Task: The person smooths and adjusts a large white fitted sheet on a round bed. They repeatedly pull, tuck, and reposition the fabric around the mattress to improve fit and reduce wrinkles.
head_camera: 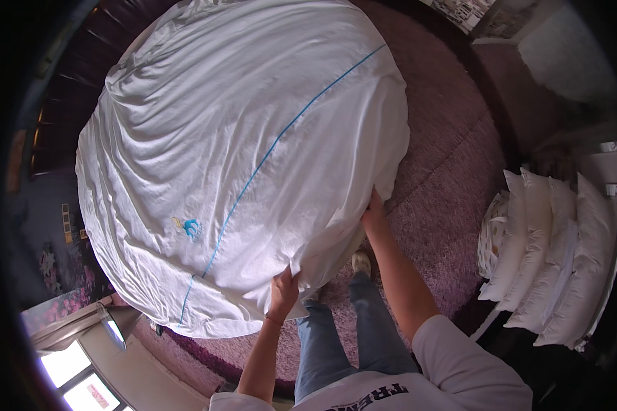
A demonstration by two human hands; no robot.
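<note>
A large white bed sheet [247, 154] with a blue line and a small blue emblem lies spread over a bed, wrinkled towards the upper left. At its near edge my left hand [285, 290] pinches the fabric, pulling it into small folds. Farther to the right, my right hand [374, 208] holds the sheet's side edge, its fingertips partly hidden by the cloth. Between the two hands the sheet hangs loosely along the near right side.
Purple shaggy carpet [442, 128] surrounds the bed. Several white pillows [534, 241] stand stacked in a row at the right. A dark padded headboard [77, 87] rises at the upper left. A lamp [115, 326] stands near a window [77, 380] at the lower left.
</note>
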